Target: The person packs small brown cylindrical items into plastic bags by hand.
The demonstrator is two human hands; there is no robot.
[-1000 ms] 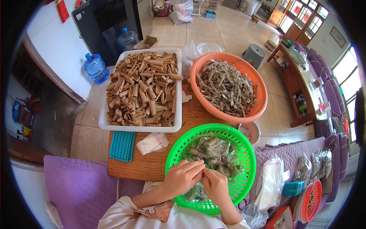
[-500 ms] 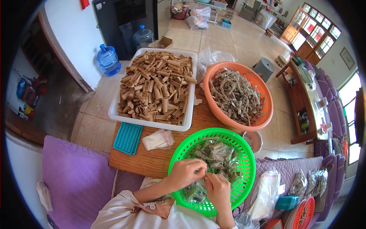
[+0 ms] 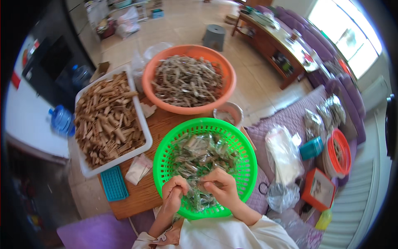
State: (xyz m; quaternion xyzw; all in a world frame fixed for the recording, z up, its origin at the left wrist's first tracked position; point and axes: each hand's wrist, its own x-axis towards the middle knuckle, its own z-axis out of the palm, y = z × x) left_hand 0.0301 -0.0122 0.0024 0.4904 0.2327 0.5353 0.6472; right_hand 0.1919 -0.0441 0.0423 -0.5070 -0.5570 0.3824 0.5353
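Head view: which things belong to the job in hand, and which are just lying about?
Likely the job:
- green basket of clear plastic packets, under left hand and right hand
- white tray of brown pieces
- orange basin

Likely just lying about:
- blue water bottle
- grey stool
- pale plastic bag

Crinkly, glossy clear-film packets (image 3: 203,145), smooth green plastic basket (image 3: 206,121), shiny orange plastic basin (image 3: 182,109), grained wooden table (image 3: 145,191)
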